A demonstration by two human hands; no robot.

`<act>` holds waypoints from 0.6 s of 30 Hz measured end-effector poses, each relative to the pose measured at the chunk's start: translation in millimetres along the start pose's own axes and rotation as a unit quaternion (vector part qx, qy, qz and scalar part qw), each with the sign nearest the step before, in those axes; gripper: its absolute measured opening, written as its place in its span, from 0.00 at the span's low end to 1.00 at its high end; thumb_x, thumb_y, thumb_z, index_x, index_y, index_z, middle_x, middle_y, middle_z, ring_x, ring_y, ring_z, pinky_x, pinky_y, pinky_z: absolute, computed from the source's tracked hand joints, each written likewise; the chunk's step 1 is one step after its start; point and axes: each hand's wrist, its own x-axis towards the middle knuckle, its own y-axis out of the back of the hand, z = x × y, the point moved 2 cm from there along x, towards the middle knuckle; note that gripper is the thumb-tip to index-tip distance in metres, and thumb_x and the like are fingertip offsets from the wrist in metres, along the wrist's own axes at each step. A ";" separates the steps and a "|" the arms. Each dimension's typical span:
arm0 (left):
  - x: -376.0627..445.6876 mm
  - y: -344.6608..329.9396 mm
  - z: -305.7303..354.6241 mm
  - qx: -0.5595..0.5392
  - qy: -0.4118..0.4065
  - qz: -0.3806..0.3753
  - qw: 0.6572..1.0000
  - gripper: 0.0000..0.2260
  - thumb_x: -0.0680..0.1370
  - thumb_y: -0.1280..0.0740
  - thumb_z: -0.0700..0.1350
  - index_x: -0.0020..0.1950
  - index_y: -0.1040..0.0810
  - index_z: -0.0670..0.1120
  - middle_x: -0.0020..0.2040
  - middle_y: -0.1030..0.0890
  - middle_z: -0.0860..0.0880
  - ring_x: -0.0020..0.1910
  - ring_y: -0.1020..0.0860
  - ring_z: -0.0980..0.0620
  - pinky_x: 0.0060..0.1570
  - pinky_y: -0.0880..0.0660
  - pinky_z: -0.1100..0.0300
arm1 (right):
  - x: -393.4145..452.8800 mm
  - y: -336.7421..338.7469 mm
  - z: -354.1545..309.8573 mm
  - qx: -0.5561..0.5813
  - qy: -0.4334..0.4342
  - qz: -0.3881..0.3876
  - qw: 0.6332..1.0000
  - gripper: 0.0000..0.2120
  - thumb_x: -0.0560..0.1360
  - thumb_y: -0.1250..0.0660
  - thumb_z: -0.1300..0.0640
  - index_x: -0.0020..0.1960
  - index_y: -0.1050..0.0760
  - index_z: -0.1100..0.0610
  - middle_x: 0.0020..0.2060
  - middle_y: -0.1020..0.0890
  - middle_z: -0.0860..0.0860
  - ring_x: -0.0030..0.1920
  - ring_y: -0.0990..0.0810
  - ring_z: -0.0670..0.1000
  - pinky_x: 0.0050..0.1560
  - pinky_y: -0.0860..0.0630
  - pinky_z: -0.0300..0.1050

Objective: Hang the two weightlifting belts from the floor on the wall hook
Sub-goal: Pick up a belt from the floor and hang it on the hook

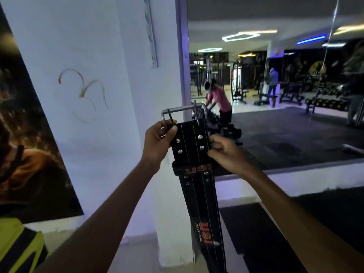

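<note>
White gym wall is filling the left w/ a dark poster at its edge; a big mirror on the right is reflecting benches, machines and ppl. Black weightlifting belt is hanging down the centre from both hands, red "USI" lettering near its lower end, raised in front of the wall corner. Left hand is pinching the belt's top left edge at the buckle; right hand is curled closed on the right edge. Silver buckle is sticking up above the belt. Can't make out a wall hook.
</note>
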 end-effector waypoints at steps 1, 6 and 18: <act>4.7 0.0 9.4 -0.004 -0.009 0.010 1.000 0.06 0.81 0.32 0.37 0.57 0.19 0.42 0.48 0.15 0.44 0.44 0.16 0.52 0.46 0.17 0.56 | 6.7 3.4 -15.4 0.015 0.010 0.012 1.000 0.03 0.77 0.34 0.60 0.49 0.22 0.56 0.38 0.17 0.54 0.39 0.20 0.55 0.44 0.30 0.46; 25.7 -5.9 62.8 -0.055 -0.022 0.051 0.997 0.03 0.80 0.30 0.38 0.52 0.17 0.43 0.43 0.15 0.46 0.39 0.16 0.53 0.46 0.18 0.55 | 43.4 17.3 -94.2 0.121 0.043 0.103 0.986 0.09 0.80 0.33 0.51 0.52 0.18 0.55 0.40 0.14 0.44 0.39 0.16 0.39 0.42 0.23 0.35; 75.6 0.0 156.0 -0.061 -0.073 0.126 0.988 0.03 0.78 0.28 0.41 0.50 0.15 0.43 0.36 0.16 0.49 0.36 0.18 0.52 0.44 0.19 0.56 | 50.0 -0.1 -113.2 0.241 0.100 0.128 0.957 0.08 0.78 0.32 0.55 0.55 0.21 0.46 0.48 0.13 0.39 0.53 0.16 0.38 0.54 0.21 0.36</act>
